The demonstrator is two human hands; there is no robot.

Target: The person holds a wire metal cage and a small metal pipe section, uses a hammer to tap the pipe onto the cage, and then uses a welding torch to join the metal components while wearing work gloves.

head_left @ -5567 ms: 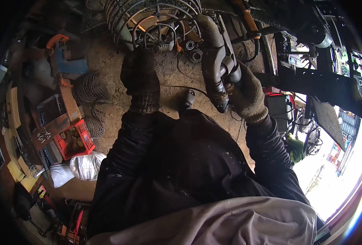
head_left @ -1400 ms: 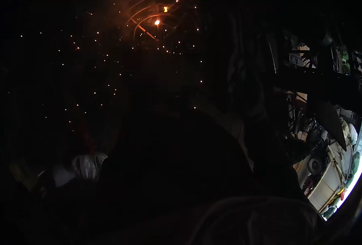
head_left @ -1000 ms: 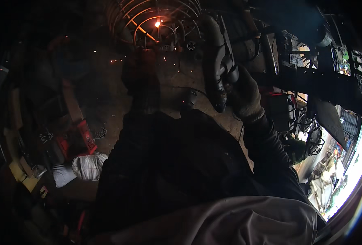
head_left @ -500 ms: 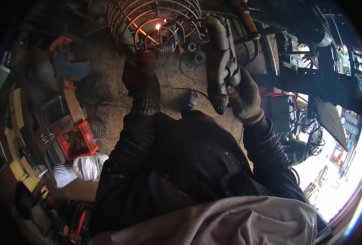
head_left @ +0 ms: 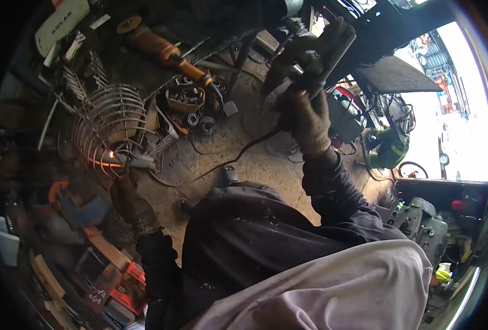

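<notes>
My left hand (head_left: 131, 201), in a dark work glove, is closed at the lower end of a round cage of bent metal rods (head_left: 112, 118); its fingertips are dim. Just beyond it a spot on the cage glows orange. Out to the right, my right hand (head_left: 311, 124) in a pale knit glove grips a dark welding electrode holder (head_left: 332, 58), raised away from the cage and slightly smeared by motion. From that hand a black cable (head_left: 244, 151) hangs and curves across the floor to the left.
An orange power tool (head_left: 161, 49) lies at the far side, near a box of metal parts (head_left: 186, 99) and some metal rings (head_left: 205, 125). A red crate (head_left: 128, 291) stands lower left. At right are a tilted panel (head_left: 401, 74), a person in green (head_left: 387, 148) and a grey machine (head_left: 423, 225).
The view has swung right, so the cage and left hand sit further left. My right hand has taken the electrode holder away from the cage, out to the right. The glow has dimmed.
</notes>
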